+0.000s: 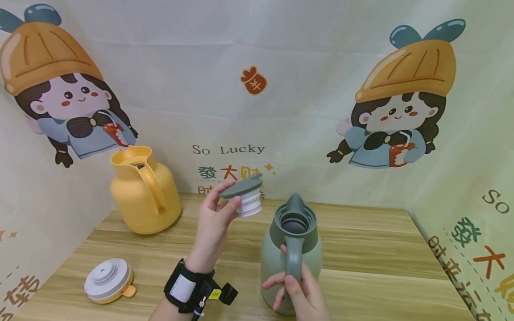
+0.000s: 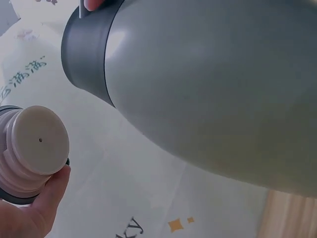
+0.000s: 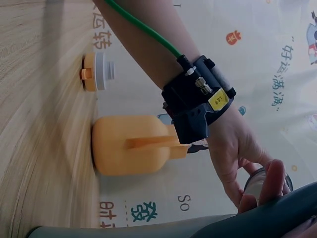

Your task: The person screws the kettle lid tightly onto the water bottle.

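In the head view my left hand holds a jug lid by its edge, raised above the table and tilted. The lid has a grey-green top and a white ribbed plug, whose round end faces the camera in the left wrist view. A light green thermos jug stands upright to the right of that hand, its dark mouth uncovered. My right hand grips the jug's grey-green handle, with fingers showing on the handle's left side. In the right wrist view the handle hides part of those fingers.
A yellow jug without its lid stands at the back left of the wooden table. Nearer, a white and yellow lid lies upside down. A printed cloth hangs behind and beside the table.
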`<state>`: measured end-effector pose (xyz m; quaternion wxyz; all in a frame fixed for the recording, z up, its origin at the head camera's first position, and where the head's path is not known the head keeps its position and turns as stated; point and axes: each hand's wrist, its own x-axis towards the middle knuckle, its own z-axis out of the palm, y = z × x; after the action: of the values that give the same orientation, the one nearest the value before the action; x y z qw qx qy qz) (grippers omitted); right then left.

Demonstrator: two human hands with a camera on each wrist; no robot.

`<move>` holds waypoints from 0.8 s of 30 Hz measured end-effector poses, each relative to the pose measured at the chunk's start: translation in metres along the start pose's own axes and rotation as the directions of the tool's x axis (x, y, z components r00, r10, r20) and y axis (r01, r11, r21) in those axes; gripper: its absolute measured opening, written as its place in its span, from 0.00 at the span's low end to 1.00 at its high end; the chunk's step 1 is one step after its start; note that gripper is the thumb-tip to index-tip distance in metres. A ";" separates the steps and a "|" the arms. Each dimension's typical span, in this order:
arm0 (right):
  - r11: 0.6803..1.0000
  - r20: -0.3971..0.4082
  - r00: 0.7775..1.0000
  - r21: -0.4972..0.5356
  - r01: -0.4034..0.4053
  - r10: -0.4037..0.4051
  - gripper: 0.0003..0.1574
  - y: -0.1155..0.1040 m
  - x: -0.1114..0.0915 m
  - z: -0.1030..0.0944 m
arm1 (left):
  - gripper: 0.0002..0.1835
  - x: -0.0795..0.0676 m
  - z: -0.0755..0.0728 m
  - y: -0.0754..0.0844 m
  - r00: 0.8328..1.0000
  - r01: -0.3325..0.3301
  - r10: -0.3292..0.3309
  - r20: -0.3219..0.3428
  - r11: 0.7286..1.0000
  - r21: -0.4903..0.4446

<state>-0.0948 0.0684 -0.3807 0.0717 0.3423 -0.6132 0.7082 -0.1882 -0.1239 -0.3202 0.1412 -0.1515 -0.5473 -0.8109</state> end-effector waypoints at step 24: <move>1.000 0.014 1.000 -0.022 -0.020 0.021 0.28 -0.002 -0.001 -0.001 | 0.24 0.006 0.050 0.019 0.944 -0.295 0.270 0.190 0.948 0.116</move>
<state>-0.0939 0.0704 -0.3795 0.0638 0.3401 -0.6249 0.6998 -0.1812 -0.0842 -0.2840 0.2192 -0.2872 -0.5866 -0.7248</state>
